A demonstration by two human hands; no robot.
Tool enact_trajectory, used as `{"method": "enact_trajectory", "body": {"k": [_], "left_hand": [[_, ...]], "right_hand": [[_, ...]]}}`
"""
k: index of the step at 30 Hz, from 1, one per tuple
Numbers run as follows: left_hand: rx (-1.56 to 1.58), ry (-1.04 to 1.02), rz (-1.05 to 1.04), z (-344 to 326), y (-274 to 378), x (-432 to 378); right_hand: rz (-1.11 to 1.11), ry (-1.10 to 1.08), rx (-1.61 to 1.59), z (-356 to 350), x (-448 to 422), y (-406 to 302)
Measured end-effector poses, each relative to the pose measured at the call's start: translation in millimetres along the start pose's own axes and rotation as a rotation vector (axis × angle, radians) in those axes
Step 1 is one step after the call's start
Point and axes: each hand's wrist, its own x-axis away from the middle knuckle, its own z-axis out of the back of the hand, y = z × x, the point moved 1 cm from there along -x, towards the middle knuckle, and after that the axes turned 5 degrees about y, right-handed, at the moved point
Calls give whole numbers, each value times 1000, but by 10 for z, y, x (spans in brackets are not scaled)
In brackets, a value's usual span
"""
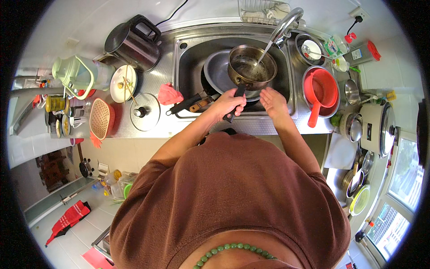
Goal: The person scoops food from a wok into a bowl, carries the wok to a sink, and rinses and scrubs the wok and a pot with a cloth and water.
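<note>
My left hand grips the black handle of a metal saucepan, which is held over the sink. Water runs from the chrome faucet into the saucepan. Just right of the handle, below the pan's rim, my right hand is held with its fingers extended and nothing visible in it. Beneath the saucepan a wide grey metal basin lies in the sink, over a dark pan. A black handle and a wooden handle stick out at the sink's lower left.
Left of the sink are a pink cloth, a glass lid, a plate with chopsticks and an electric kettle. To its right, a red plastic ladle sits in a metal bowl, near a bowl-filled metal basin.
</note>
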Motion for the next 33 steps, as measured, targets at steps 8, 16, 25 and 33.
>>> {"method": "enact_trajectory", "body": {"k": [8, 16, 25, 33], "left_hand": [[74, -28, -123, -134, -132, -184], [50, 2, -121, -212, -172, -304], [51, 80, -136, -350, -113, -359], [76, 156, -134, -407, -108, -396]], "right_hand": [[-295, -302, 54, -360, 245, 221], [-304, -452, 73, -398, 314, 125], [-250, -428, 116, -372, 228, 62], [-297, -419, 157, -374, 218, -34]]}}
